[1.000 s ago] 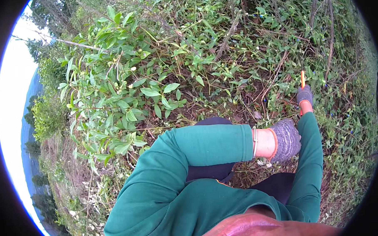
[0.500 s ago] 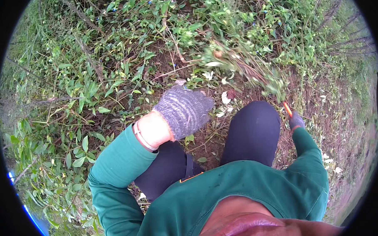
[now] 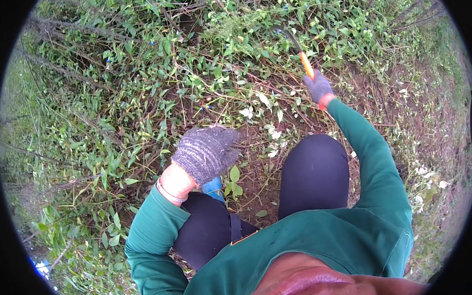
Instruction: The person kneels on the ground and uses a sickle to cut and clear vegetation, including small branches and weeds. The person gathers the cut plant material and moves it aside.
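My right hand (image 3: 318, 86), in a grey knit glove with an orange cuff, grips the orange handle of a sickle (image 3: 307, 65). Its thin curved blade points up and left, and its tip lies over the green weeds (image 3: 263, 47). My left hand (image 3: 207, 152), in a speckled grey glove, hovers above the ground before my left knee. Its fingers are loosely bent and apart, a little blurred, and nothing shows in them. Cut stems (image 3: 276, 96) and pale upturned leaves (image 3: 272, 131) lie on the soil between the hands.
My dark-trousered knees (image 3: 315, 171) are bent at the near side, with a bit of blue footwear (image 3: 213, 188) below my left hand. Dense leafy plants (image 3: 112, 172) grow at the left and far side. Brown soil with plant litter (image 3: 390, 105) stretches to the right.
My right hand has swung the sickle up and left from beside my right knee; the blurred bunch of plants near it is gone from there. My left hand has moved slightly left and nearer, its fingers loosened.
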Demonstrator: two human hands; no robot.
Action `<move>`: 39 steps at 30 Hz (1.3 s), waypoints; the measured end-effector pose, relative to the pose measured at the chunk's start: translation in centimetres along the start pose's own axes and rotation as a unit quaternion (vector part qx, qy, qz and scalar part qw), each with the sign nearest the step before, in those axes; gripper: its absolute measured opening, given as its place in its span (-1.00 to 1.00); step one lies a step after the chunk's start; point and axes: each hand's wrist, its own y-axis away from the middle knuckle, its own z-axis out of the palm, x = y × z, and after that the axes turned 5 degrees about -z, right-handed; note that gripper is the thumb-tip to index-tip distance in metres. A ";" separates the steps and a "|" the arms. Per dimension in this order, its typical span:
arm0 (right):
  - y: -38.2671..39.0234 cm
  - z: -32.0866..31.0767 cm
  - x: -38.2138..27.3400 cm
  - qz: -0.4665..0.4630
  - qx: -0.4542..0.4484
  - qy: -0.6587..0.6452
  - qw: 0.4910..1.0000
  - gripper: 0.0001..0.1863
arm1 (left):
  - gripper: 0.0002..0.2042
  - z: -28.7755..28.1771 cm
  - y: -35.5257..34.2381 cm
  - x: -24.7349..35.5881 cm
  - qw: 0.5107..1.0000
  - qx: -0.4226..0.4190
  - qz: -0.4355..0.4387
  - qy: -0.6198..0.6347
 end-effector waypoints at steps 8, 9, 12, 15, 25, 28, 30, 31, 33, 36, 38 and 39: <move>1.0 5.8 -2.7 0.163 -0.243 -0.181 0.939 -0.54 | -0.72 0.4 0.3 -0.4 0.995 -0.069 -0.068 0.000; 3.4 4.2 1.2 0.143 -0.282 -0.150 0.937 -0.54 | -0.73 0.3 0.2 -0.3 0.996 -0.063 -0.062 0.004; 14.9 0.3 12.6 0.068 -0.169 0.073 0.981 -0.52 | -0.70 -0.3 0.1 0.1 0.997 -0.070 -0.044 0.005; 24.4 -7.6 15.1 0.229 -0.136 0.138 0.954 -0.53 | -0.66 -0.6 1.0 0.2 0.996 -0.083 -0.036 -0.006; 41.1 -18.6 19.4 0.356 -0.168 0.285 0.874 -0.50 | -0.71 -0.8 3.6 2.0 0.999 -0.041 0.027 -0.019; 33.8 -16.5 12.9 0.202 -0.014 0.206 0.957 -0.53 | -0.71 -1.3 3.8 2.6 0.998 -0.051 0.008 -0.035; 28.6 -15.2 9.5 0.154 0.020 0.121 0.980 -0.53 | -0.73 -0.5 3.1 2.0 0.999 -0.026 0.013 -0.028; 26.1 -14.3 10.8 0.101 0.045 0.110 0.988 -0.53 | -0.75 -0.8 3.0 2.4 0.999 -0.023 0.002 -0.030; 20.2 -13.4 6.7 0.066 0.020 0.078 0.995 -0.53 | -0.74 -0.8 3.0 2.1 0.999 -0.039 0.001 -0.030; 13.1 -11.6 1.5 0.001 -0.011 0.112 0.994 -0.55 | -0.72 -0.5 3.5 1.7 0.999 -0.045 0.012 -0.011; 9.4 -9.3 2.4 -0.081 0.072 0.047 0.993 -0.52 | -0.71 -0.4 2.8 1.6 0.999 -0.043 0.016 -0.016; 7.4 -8.8 2.7 -0.020 0.054 0.072 0.996 -0.52 | -0.69 -1.1 2.3 2.3 0.996 -0.084 -0.023 -0.026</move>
